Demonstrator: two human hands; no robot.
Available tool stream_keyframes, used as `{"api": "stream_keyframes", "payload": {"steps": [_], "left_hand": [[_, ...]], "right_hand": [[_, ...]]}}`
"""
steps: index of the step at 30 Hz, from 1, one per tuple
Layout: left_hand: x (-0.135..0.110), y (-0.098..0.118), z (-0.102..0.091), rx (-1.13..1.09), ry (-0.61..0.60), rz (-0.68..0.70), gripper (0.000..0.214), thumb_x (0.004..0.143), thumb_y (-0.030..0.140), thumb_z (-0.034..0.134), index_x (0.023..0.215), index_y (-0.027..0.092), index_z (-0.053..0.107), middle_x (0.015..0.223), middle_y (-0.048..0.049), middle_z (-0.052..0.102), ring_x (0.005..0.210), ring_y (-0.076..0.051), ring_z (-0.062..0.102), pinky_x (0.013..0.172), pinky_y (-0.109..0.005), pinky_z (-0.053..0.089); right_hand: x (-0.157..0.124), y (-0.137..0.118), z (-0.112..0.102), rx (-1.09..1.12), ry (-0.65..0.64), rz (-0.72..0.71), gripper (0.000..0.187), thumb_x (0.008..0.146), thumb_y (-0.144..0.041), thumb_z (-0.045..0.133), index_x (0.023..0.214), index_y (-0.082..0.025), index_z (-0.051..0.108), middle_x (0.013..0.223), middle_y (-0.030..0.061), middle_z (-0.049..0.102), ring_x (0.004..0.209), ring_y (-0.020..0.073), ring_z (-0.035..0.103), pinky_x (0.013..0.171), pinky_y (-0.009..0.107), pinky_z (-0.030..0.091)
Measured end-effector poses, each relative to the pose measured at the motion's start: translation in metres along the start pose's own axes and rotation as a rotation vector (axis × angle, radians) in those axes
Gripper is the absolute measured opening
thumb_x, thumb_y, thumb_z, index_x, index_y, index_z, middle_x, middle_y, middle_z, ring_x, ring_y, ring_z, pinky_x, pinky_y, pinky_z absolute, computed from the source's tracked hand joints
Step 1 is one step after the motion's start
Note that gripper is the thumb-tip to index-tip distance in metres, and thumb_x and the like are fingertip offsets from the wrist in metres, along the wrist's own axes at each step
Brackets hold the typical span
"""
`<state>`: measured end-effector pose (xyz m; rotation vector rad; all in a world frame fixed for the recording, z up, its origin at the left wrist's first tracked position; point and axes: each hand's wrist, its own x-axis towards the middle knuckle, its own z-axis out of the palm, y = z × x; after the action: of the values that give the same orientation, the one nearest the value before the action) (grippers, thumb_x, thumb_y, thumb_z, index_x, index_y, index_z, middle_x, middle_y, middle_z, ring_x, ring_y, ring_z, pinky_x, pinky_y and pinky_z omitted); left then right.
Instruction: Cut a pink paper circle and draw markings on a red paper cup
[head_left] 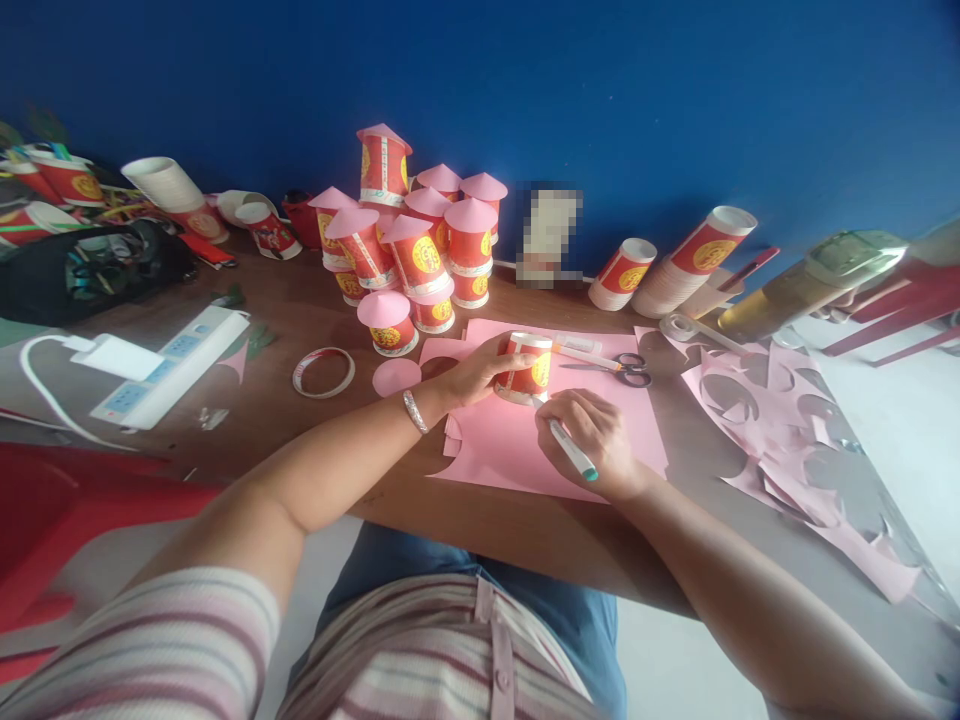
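My left hand [480, 372] is wrapped round a red paper cup [529, 366] that stands upside down on a pink paper sheet [517, 445]. My right hand [592, 440] grips a white pen with a green end [571, 450], its tip down at the paper right beside the cup's rim. A silver bracelet sits on my left wrist. Scissors [622, 368] lie on the pink sheet just behind the cup.
A cluster of red cups with pink cone tops [416, 250] stands behind. A tape roll [323, 372], a pink paper circle [396, 376] and a white power strip [169, 365] lie left. Stacked cups [675, 265] and cut pink scraps [795, 440] are right.
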<state>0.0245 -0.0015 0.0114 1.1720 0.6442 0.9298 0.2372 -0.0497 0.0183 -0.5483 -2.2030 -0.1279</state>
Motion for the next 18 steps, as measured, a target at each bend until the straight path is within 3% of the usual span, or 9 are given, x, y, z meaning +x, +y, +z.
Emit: {"api": "stream_keyframes", "payload": {"steps": [9, 18], "left_hand": [[-0.0007, 0.0039, 0.0044, -0.019, 0.006, 0.012, 0.043, 0.086, 0.05, 0.085, 0.105, 0.014, 0.07, 0.094, -0.005, 0.069, 0.084, -0.016, 0.065, 0.074, -0.027, 0.053], [0.0, 0.0019, 0.0017, 0.039, 0.019, 0.014, 0.046, 0.086, 0.052, 0.084, 0.108, 0.014, 0.07, 0.096, -0.005, 0.07, 0.086, -0.016, 0.065, 0.075, -0.026, 0.053]], "right_hand": [[0.0013, -0.0007, 0.0016, 0.005, 0.011, -0.013, 0.025, 0.092, -0.002, 0.062, 0.099, -0.025, 0.055, 0.073, -0.0037, 0.067, 0.062, 0.0148, 0.064, 0.064, 0.029, 0.053], [0.0017, 0.001, -0.0006, -0.008, 0.034, -0.033, 0.027, 0.092, -0.001, 0.062, 0.099, -0.025, 0.054, 0.073, -0.0032, 0.066, 0.063, 0.0152, 0.064, 0.066, 0.03, 0.055]]}}
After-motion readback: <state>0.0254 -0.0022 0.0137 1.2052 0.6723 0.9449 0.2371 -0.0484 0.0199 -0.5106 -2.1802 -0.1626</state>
